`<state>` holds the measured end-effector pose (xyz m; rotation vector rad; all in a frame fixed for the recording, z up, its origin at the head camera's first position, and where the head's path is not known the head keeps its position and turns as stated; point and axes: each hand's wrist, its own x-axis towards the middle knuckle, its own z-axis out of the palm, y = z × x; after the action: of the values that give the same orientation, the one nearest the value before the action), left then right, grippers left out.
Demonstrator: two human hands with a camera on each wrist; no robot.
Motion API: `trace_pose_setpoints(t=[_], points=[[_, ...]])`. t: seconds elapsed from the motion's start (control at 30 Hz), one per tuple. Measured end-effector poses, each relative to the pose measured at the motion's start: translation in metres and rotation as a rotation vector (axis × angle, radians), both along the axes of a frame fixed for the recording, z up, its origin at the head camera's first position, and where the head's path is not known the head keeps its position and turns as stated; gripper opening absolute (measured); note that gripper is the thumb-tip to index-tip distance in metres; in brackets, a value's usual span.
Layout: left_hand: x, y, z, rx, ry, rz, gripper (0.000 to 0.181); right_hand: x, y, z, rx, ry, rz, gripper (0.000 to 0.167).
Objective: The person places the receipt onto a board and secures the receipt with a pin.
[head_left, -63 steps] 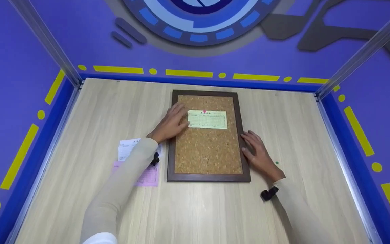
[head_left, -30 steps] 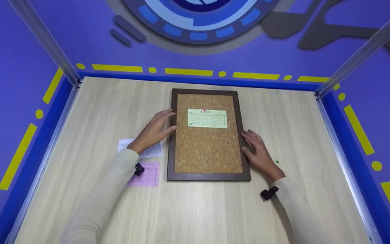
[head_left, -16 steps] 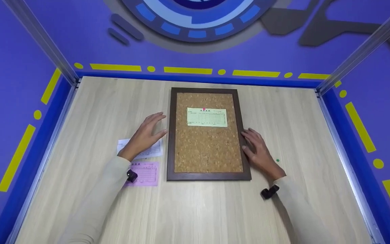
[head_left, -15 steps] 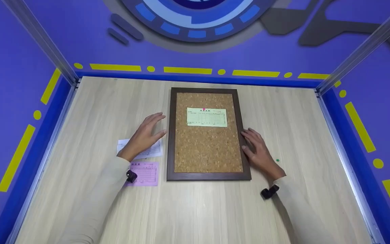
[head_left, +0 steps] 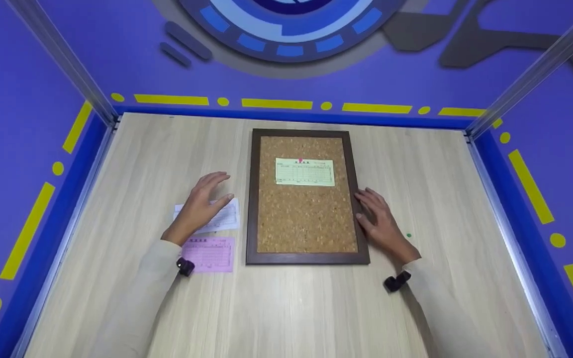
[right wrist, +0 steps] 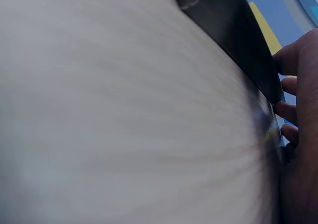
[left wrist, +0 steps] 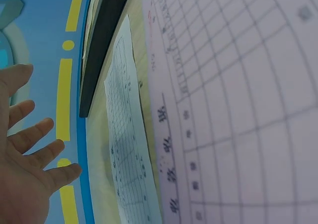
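Observation:
A cork board (head_left: 306,214) in a dark brown frame lies on the table. A pale green printed slip (head_left: 305,172) is fixed to its upper part by a pink pushpin (head_left: 300,160). My left hand (head_left: 198,206) hovers left of the board over a white printed slip (head_left: 227,216), fingers spread, holding nothing. Below that lies a pink printed slip (head_left: 212,254), partly behind the wrist camera; in the left wrist view the pink slip (left wrist: 238,85) fills the right side. My right hand (head_left: 381,226) touches the frame's right edge with its fingertips; the right wrist view shows this hand (right wrist: 303,114) beside the dark frame (right wrist: 233,35).
A small green object (head_left: 409,235), too small to identify, lies right of my right hand. The light wood table (head_left: 291,308) is bounded by blue walls (head_left: 33,99) with metal corner posts (head_left: 530,74) and edge rails. A tiny dark speck lies between the white and pink slips.
My left hand has come off the board beside the green slip and moved left and toward me, over the white slip. My right hand stays at the frame; the board and slips have not moved.

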<state>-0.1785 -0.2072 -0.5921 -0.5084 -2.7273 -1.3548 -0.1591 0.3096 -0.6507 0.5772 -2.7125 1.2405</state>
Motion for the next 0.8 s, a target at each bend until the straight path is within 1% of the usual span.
trace_pose_setpoints(t=[0.13, 0.33, 0.57, 0.8], points=[[0.006, -0.007, -0.002, 0.015, 0.01, 0.025, 0.054, -0.001, 0.0, 0.001, 0.005, 0.008, -0.001, 0.054], [0.016, -0.019, -0.006, 0.045, 0.013, 0.067, 0.05, -0.002, 0.0, 0.003, 0.017, -0.006, 0.004, 0.054], [0.027, -0.032, -0.01, 0.035, -0.005, 0.103, 0.047, -0.004, 0.0, 0.002, 0.015, -0.01, -0.001, 0.052], [0.034, -0.043, -0.013, 0.042, -0.001, 0.136, 0.044, -0.002, -0.001, 0.0, 0.002, -0.002, 0.001, 0.052]])
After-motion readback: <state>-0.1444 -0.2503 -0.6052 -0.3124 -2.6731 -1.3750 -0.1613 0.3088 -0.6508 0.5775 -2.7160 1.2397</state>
